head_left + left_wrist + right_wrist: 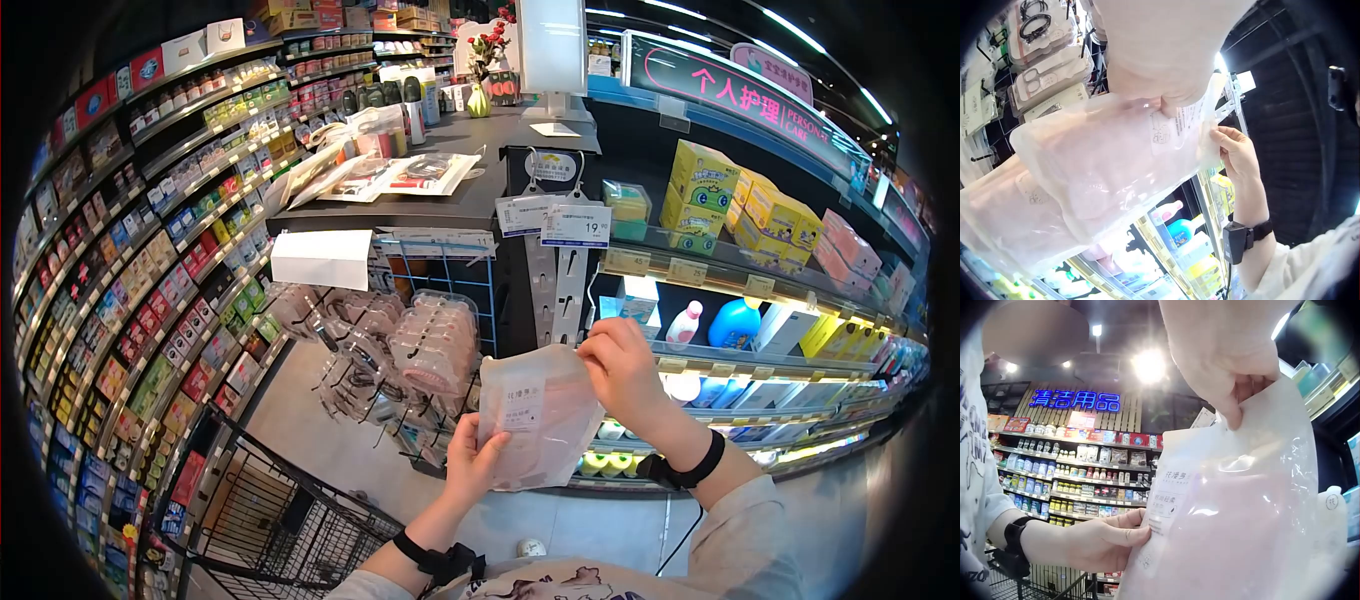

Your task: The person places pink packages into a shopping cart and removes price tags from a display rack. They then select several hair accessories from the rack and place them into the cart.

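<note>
A translucent white plastic pouch (540, 415) with pale pink contents and a printed label is held up in front of the body. My left hand (472, 460) grips its left edge, thumb over the front near the label and fingers behind. My right hand (622, 372) pinches the upper right corner between thumb and curled fingers. In the left wrist view a second, similar pouch (1013, 219) overlaps the first at the lower left. The right wrist view shows the pink contents through the glossy film, beneath the pinching right hand (1225, 356).
A wire rack with hooked packs (435, 345) stands just beyond the hands. Above it, a dark counter (505, 135) bears several flat packets. A shopping cart (290, 515) is at lower left. Lit shelves with bottles (735, 322) run along the right; stocked shelves (150, 300) line the left.
</note>
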Available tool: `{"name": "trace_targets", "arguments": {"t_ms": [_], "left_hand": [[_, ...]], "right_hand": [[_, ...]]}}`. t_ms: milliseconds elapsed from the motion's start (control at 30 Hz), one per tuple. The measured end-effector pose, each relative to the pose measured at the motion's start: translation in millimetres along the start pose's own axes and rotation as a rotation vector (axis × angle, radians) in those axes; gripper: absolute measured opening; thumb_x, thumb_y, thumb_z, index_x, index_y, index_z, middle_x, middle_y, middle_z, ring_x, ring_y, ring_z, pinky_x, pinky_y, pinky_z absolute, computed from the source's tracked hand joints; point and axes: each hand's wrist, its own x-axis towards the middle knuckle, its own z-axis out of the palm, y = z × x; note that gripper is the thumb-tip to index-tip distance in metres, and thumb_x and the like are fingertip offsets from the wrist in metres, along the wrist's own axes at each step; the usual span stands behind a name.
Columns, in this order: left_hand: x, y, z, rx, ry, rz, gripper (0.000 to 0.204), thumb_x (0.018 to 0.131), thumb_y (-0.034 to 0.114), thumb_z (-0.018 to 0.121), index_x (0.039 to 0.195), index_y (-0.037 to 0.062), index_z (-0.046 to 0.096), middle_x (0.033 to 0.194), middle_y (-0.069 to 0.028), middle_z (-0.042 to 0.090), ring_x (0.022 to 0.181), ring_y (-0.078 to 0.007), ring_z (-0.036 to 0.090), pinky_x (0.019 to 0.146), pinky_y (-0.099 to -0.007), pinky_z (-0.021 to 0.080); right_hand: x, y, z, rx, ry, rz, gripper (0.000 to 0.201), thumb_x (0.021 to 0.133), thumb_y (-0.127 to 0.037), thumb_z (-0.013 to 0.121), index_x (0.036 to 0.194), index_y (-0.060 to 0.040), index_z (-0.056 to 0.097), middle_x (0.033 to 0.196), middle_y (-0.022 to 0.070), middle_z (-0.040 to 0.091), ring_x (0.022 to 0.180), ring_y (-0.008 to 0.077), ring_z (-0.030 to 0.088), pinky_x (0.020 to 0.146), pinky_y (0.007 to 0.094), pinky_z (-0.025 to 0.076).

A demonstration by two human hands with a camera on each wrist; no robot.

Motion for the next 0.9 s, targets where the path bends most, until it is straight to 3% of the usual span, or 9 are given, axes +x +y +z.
{"name": "trace_targets", "arguments": {"t_ms": [133,333,433,467,567,667,767,800,900], "left_hand": [[3,5,2,-0.001,0.001,-0.013,0.023,0.090,0.006,0.065,0.108,0.0021,0.050,0.102,-0.0050,0.061,0.093,-0.0092,0.057,0.085,-0.0250,0.046],[3,18,10,-0.023,0.008,0.040,0.024,0.090,0.005,0.064,0.108,0.0021,0.050,0.102,-0.0042,0.059,0.094,-0.0097,0.056,0.085,-0.0253,0.046],[-12,26,1,0.020,-0.006,0.077,0.026,0.088,0.000,0.062,0.110,0.0027,0.050,0.103,-0.0042,0.058,0.095,-0.0101,0.056,0.087,-0.0257,0.046],[-21,30,-6,0.018,0.001,0.075,0.026,0.088,0.000,0.062,0.110,0.0027,0.050,0.103,-0.0042,0.058,0.095,-0.0101,0.056,0.087,-0.0257,0.046],[-68,56,-47,0.038,0.178,-0.025,0.031,0.083,-0.006,0.060,0.112,0.0023,0.051,0.104,-0.0066,0.061,0.093,-0.0133,0.060,0.083,-0.0276,0.049],[-114,104,-96,0.070,0.464,0.054,0.042,0.079,-0.009,0.058,0.118,0.0038,0.049,0.108,-0.0083,0.061,0.094,-0.0160,0.061,0.080,-0.0289,0.052],[-171,128,-169,0.239,0.660,0.188,0.038,0.084,-0.003,0.057,0.120,0.0021,0.046,0.118,-0.0077,0.057,0.103,-0.0177,0.057,0.090,-0.0310,0.046],[-186,131,-183,0.315,0.832,0.206,0.037,0.086,-0.002,0.057,0.122,0.0015,0.045,0.118,-0.0075,0.057,0.104,-0.0178,0.057,0.091,-0.0310,0.046],[-250,130,-232,0.526,1.015,0.077,0.039,0.088,-0.001,0.058,0.125,0.0008,0.046,0.117,-0.0086,0.056,0.106,-0.0184,0.056,0.090,-0.0316,0.046]], "right_hand": [[2,9,2,-0.035,0.008,-0.179,0.020,0.069,0.004,0.066,0.086,-0.0024,0.059,0.101,0.0114,0.061,0.084,0.0285,0.055,0.074,0.0372,0.048],[7,11,-12,0.085,-0.038,-0.106,0.025,0.067,0.004,0.067,0.089,-0.0039,0.061,0.100,0.0104,0.065,0.077,0.0273,0.055,0.075,0.0356,0.048],[9,-3,-40,0.170,-0.151,-0.058,0.023,0.070,0.002,0.069,0.092,-0.0047,0.063,0.098,0.0096,0.067,0.076,0.0256,0.057,0.074,0.0335,0.048],[12,-12,-52,0.332,-0.215,0.037,0.022,0.073,0.000,0.069,0.093,-0.0050,0.063,0.097,0.0096,0.067,0.078,0.0251,0.058,0.075,0.0332,0.048],[3,-8,-59,0.566,-0.287,0.207,0.020,0.078,-0.006,0.070,0.098,-0.0045,0.064,0.097,0.0096,0.067,0.087,0.0249,0.062,0.078,0.0337,0.048],[-7,7,-43,0.211,-0.133,0.117,0.025,0.079,-0.006,0.069,0.102,-0.0028,0.062,0.102,0.0119,0.066,0.095,0.0298,0.060,0.082,0.0373,0.047],[-16,13,-21,-0.024,-0.213,0.060,0.036,0.076,-0.010,0.071,0.110,-0.0035,0.060,0.114,0.0143,0.061,0.106,0.0332,0.055,0.091,0.0421,0.041],[-21,14,-14,-0.037,-0.263,0.105,0.040,0.075,-0.011,0.071,0.113,-0.0032,0.059,0.117,0.0145,0.060,0.108,0.0333,0.054,0.094,0.0435,0.040],[-39,30,12,-0.051,-0.329,0.087,0.041,0.074,-0.008,0.070,0.113,-0.0012,0.059,0.115,0.0159,0.061,0.109,0.0354,0.054,0.095,0.0431,0.040]]}}
